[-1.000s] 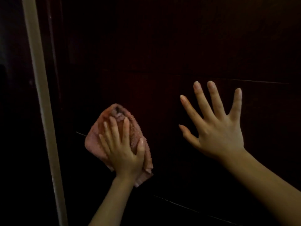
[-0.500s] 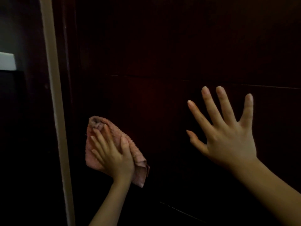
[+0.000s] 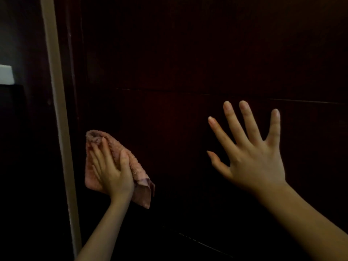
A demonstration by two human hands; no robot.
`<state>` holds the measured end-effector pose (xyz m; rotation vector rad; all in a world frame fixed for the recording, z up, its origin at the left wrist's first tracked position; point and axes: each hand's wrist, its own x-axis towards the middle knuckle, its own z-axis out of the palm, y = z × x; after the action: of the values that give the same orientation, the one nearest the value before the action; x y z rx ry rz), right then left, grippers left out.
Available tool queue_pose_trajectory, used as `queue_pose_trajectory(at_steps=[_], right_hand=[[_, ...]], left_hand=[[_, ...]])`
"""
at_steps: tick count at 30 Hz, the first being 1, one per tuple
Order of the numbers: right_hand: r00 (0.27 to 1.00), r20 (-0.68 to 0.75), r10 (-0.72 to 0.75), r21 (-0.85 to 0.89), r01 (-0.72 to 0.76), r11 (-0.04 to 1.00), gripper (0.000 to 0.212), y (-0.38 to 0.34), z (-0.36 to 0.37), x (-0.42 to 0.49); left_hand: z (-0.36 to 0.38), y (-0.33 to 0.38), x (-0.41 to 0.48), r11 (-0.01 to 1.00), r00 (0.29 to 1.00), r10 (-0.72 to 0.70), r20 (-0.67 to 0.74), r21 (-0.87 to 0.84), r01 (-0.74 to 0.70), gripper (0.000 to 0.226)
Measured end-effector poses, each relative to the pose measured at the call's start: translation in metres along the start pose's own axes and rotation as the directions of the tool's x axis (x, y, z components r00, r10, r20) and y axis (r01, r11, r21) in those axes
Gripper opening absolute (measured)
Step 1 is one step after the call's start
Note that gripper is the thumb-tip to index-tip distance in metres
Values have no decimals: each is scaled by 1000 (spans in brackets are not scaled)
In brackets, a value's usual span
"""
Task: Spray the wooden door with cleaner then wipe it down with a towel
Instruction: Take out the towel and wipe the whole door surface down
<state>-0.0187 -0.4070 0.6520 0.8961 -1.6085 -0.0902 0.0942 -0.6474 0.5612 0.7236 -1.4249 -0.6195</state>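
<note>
A dark wooden door (image 3: pixel 178 63) fills most of the view in dim light. My left hand (image 3: pixel 111 170) presses a pink towel (image 3: pixel 139 172) flat against the door's lower left part, close to its left edge, fingers lying straight over the cloth. My right hand (image 3: pixel 252 155) rests flat on the door to the right, fingers spread wide, holding nothing. No spray bottle is in view.
A pale door frame strip (image 3: pixel 58 117) runs down the left side next to the door edge. Beyond it lies a dark wall with a small white block (image 3: pixel 6 74) at the far left. Horizontal panel seams cross the door.
My left hand has slid the towel leftward and a little down, toward the door's left edge. The right hand stays flat on the door. The view shifted slightly.
</note>
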Motion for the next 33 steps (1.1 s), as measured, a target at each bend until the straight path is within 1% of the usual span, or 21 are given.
queue_pose_trajectory(at_steps=[3, 6, 8, 11, 14, 16, 18, 20, 24, 26, 28, 33], right_hand=[[1000, 0, 3, 8, -3, 1000, 68, -1, 1, 0], [1000, -5, 0, 11, 0, 1000, 68, -1, 1, 2], [1000, -4, -5, 12, 5, 1000, 68, -1, 0, 2], [1000, 3, -1, 18, 1, 1000, 68, -2, -1, 1], [1000, 12, -2, 28, 2, 1000, 68, -1, -2, 1], [1000, 10, -2, 24, 1, 1000, 68, -1, -2, 1], [1000, 9, 2, 15, -2, 1000, 68, -1, -2, 1], [1000, 6, 4, 11, -4, 1000, 67, -1, -2, 1], [1000, 5, 15, 16, -15, 1000, 67, -2, -2, 1], [1000, 2, 14, 7, -14, 1000, 67, -3, -3, 1], [1000, -4, 11, 14, -11, 1000, 67, -2, -2, 2], [1000, -22, 18, 19, -17, 1000, 67, -3, 0, 1]], left_hand=[[-5, -16, 0, 1000, 1000, 10, 25, -9, -10, 81], [-3, -24, -20, 998, 998, -28, 51, 55, 25, 80], [-1, -24, -36, 998, 998, -13, 67, 68, 8, 77], [2, -25, -45, 985, 985, 117, 125, 115, -132, 75], [2, -12, -37, 940, 940, 264, 215, 161, -301, 65], [5, 6, -33, 907, 907, 341, 248, 167, -387, 63], [9, 20, -34, 870, 876, 406, 261, 182, -458, 62], [13, 20, -41, 845, 853, 452, 260, 181, -503, 59], [12, -15, -73, 773, 791, 539, 290, 203, -601, 59], [12, -29, -96, 779, 793, 519, 320, 204, -593, 59], [14, -35, -118, 800, 814, 476, 333, 219, -558, 60], [26, -40, -161, 843, 865, 399, 305, 247, -477, 61]])
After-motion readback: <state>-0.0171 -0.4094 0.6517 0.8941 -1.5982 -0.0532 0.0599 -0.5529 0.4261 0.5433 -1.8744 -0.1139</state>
